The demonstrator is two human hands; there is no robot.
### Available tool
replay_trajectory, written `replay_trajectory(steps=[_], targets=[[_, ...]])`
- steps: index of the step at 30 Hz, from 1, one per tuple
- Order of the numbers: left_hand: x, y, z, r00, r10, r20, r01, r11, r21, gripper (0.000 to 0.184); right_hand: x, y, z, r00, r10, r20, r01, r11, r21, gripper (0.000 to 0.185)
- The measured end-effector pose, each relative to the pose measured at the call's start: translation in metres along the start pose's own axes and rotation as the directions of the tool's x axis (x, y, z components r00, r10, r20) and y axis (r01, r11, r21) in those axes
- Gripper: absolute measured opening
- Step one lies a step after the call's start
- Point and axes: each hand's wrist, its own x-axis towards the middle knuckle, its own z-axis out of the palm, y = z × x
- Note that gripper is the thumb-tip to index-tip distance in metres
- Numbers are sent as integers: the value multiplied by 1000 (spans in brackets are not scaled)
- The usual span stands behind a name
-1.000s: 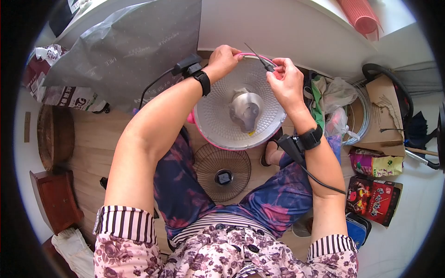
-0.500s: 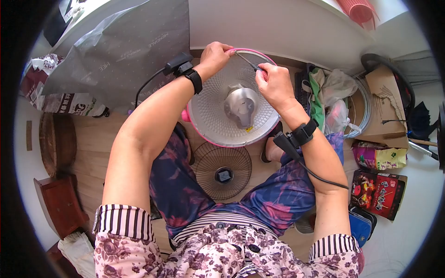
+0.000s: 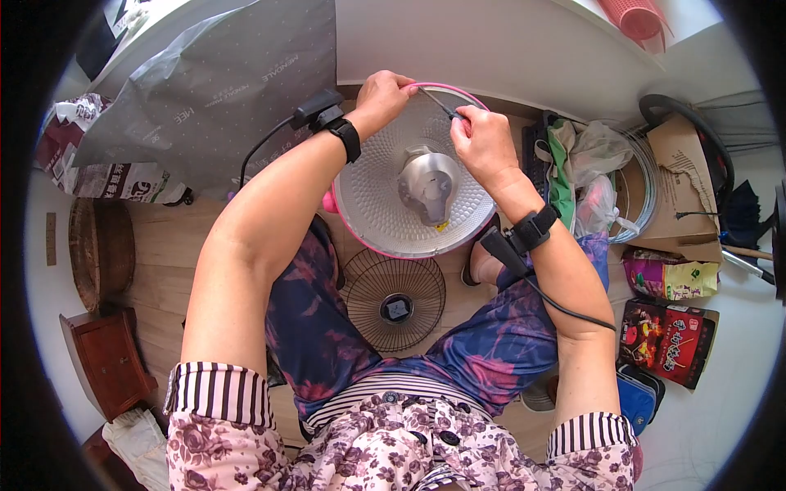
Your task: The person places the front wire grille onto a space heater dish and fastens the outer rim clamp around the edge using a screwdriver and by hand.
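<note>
A round dish heater (image 3: 377,196) with a pink rim and a dimpled silver reflector stands between my feet. At its centre sits a shiny metal cap (image 3: 427,184). My left hand (image 3: 383,100) pinches the heater's top rim, fingers closed. With closed fingers my right hand (image 3: 485,143) holds a screwdriver (image 3: 440,103) by its dark handle. The thin shaft slants up to the rim, ending beside my left fingertips; what the tip touches is too small to tell. The round wire guard (image 3: 368,303) lies on the floor below the heater.
A grey plastic sheet (image 3: 221,98) hangs at the left, near a wooden tub (image 3: 102,254) and a small reddish cabinet (image 3: 106,360). Plastic bags (image 3: 598,155), a wire coil (image 3: 647,200), a cardboard box (image 3: 684,180) and a red box (image 3: 667,340) line the right side.
My right hand and the screwdriver have shifted slightly up and left. My left hand stays on the rim, and the heater has hardly moved.
</note>
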Motion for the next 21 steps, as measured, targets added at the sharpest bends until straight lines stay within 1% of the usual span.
replay_trajectory(steps=[3, 9, 15, 21], targets=[[0, 1, 0, 1000, 3, -9, -3, 1000, 16, 25, 3, -3, -2, 999, 20, 36, -19, 1000, -24, 22], [-1, 2, 1, 1000, -11, -3, 11, 1000, 20, 25, 4, -11, -4, 999, 41, 29, -40, 999, -32, 20], [-1, 2, 0, 1000, 5, -3, -5, 1000, 9, 25, 5, -6, -1, 999, 26, 35, -25, 999, -41, 20], [0, 3, 0, 1000, -24, 3, 24, 999, 24, 26, 4, -7, 0, 1000, 13, 26, -11, 999, -49, 20]])
